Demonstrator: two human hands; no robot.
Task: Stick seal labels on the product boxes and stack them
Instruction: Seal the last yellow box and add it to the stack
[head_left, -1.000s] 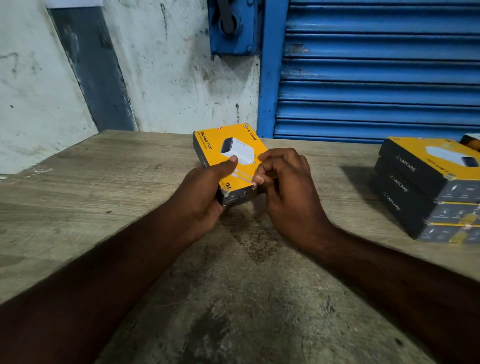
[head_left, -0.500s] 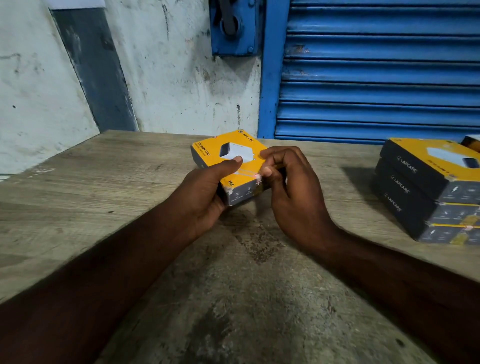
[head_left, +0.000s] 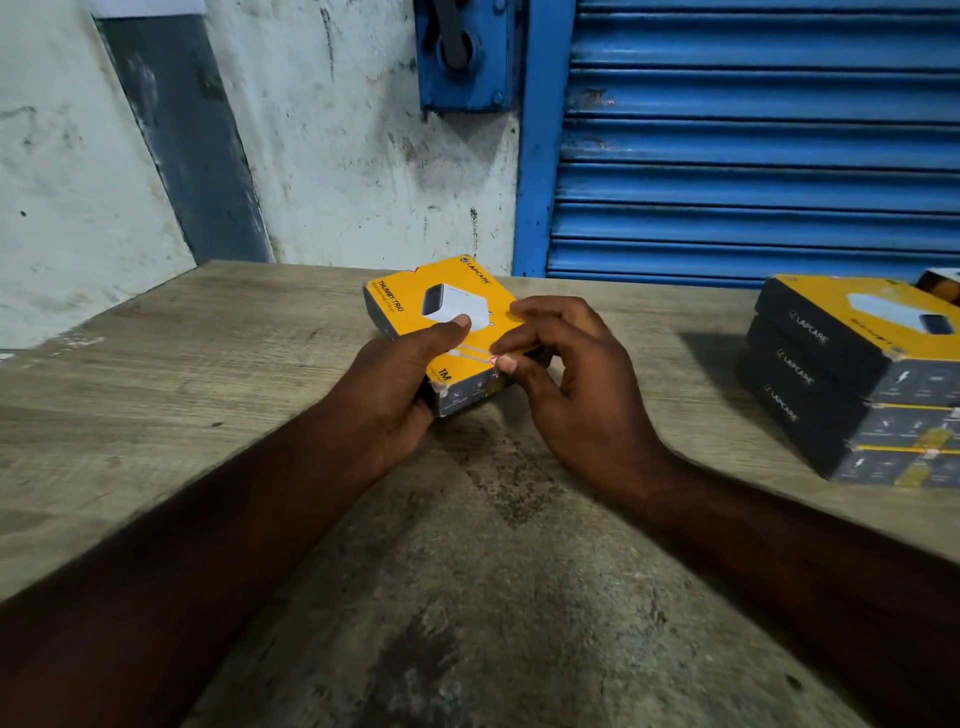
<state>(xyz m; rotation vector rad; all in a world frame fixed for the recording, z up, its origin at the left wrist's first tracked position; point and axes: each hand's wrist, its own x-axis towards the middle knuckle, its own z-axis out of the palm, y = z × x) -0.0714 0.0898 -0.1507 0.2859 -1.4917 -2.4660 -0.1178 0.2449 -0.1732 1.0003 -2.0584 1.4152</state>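
Note:
A yellow and black product box with a white charger pictured on its lid is held just above the table's middle. My left hand grips its near left corner, thumb lying on the lid. My right hand is at the near right edge, where its thumb and forefinger pinch a small seal label against the box corner. A stack of three like boxes stands at the right, apart from both hands.
The wooden table is worn and stained near me. A white wall and a blue roller shutter rise right behind its far edge. One more box corner shows behind the stack at the right edge.
The box tilted slightly and shifted a little. My right fingers moved from curled over the box's right side to pinching the label at its near right corner.

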